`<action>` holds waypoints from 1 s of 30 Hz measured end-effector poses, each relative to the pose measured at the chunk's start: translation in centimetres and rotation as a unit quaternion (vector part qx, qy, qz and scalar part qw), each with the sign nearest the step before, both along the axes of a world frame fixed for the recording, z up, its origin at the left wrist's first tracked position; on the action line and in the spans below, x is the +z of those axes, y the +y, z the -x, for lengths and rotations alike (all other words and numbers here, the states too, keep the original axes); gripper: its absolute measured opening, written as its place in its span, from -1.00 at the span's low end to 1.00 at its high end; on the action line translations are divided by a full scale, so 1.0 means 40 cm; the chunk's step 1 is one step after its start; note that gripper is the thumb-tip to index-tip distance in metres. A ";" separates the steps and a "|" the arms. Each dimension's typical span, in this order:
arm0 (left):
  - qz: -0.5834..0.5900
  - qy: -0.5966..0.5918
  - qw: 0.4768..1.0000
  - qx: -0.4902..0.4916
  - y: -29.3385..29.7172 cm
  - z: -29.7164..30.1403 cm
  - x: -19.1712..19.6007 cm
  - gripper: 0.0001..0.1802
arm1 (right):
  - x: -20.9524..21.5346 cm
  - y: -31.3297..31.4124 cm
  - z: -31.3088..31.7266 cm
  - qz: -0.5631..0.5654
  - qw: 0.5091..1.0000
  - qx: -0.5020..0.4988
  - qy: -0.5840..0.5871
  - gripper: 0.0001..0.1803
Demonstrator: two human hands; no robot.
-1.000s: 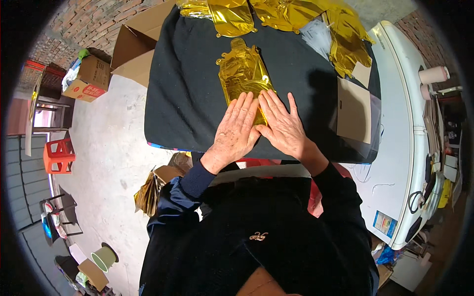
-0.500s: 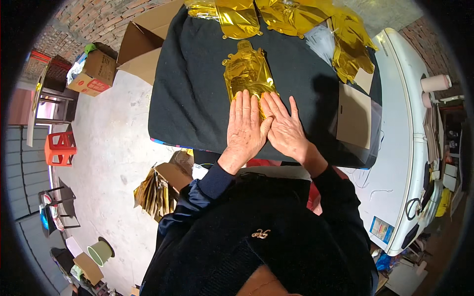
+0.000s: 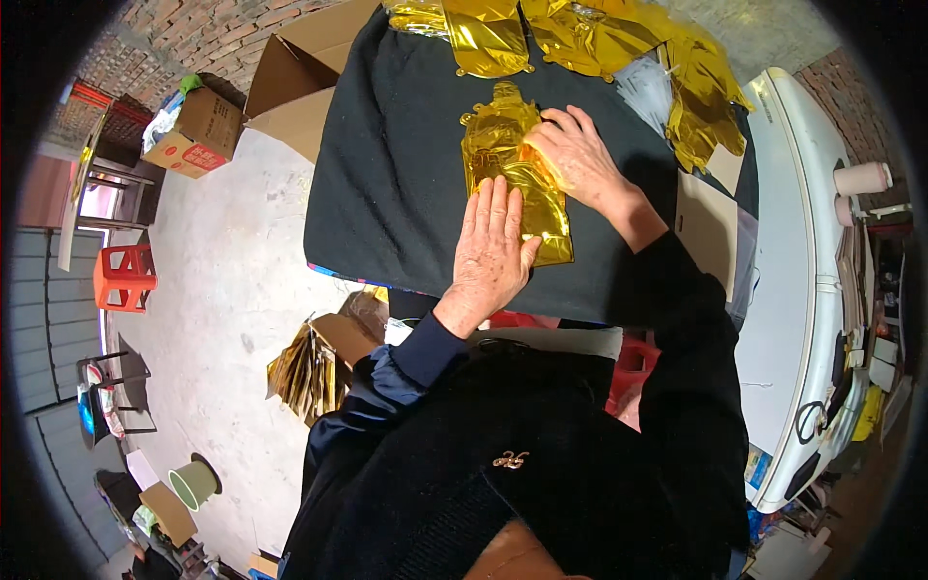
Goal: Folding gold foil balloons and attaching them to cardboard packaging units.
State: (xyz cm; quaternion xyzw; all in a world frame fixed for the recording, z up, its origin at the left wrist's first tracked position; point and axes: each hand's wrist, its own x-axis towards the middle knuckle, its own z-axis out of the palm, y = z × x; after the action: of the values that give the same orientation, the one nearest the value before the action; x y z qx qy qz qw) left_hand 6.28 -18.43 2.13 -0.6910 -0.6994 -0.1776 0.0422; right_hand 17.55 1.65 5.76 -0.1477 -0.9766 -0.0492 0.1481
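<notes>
A flat gold foil balloon (image 3: 503,143), its lower part smooth and its upper part crinkled with small tabs, lies on the black cloth of the table in front of me. My left hand (image 3: 490,242) rests palm down on the balloon's lower left side, fingers straight. At the balloon's right edge, my right hand (image 3: 585,169) has its fingers curled and closed on the foil; the exact grip is partly hidden by the hand itself.
More gold foil balloons (image 3: 488,39) lie along the table's far edge, with clear plastic sleeves (image 3: 646,92) beside them. Beige card (image 3: 706,227) sits at the right. Left of the table are a cardboard box (image 3: 290,87), a red stool (image 3: 126,277) and a box of folded foil (image 3: 307,372).
My right hand has moved from beside the left hand up and right to the balloon's right edge, and its fingers have curled. The balloon's lower end is now uncovered.
</notes>
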 end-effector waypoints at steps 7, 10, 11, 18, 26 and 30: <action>0.019 0.022 0.986 -0.163 0.012 0.149 0.035 -0.29 | -0.001 -0.063 -0.066 -0.036 0.997 -0.042 0.053 -0.90; 0.044 0.050 0.978 -0.195 0.041 0.193 0.086 -0.39 | 0.002 -0.109 -0.101 -0.049 0.993 -0.109 -0.001 -0.94; 0.037 0.060 0.975 -0.209 0.055 0.200 0.093 -0.41 | 0.000 -0.128 -0.115 -0.050 0.992 -0.115 -0.002 -0.94; 0.013 -0.017 0.974 -0.227 0.077 0.218 0.046 -0.46 | 0.064 -0.183 -0.120 -0.020 0.973 -0.214 0.085 -0.92; -0.004 -0.023 0.971 -0.238 0.085 0.216 0.028 -0.46 | -0.004 -0.073 0.000 -0.017 0.996 -0.042 0.080 -0.61; -0.003 0.010 0.971 -0.240 0.079 0.221 0.033 -0.39 | -0.036 -0.066 0.015 0.033 0.997 -0.060 0.033 -0.72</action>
State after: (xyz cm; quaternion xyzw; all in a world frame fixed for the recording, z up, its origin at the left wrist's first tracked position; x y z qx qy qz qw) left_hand -2.57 -15.28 3.44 -0.8404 -0.5120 -0.1777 0.0076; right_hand 16.96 -1.01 4.30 -0.2120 -0.9618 -0.0210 0.1718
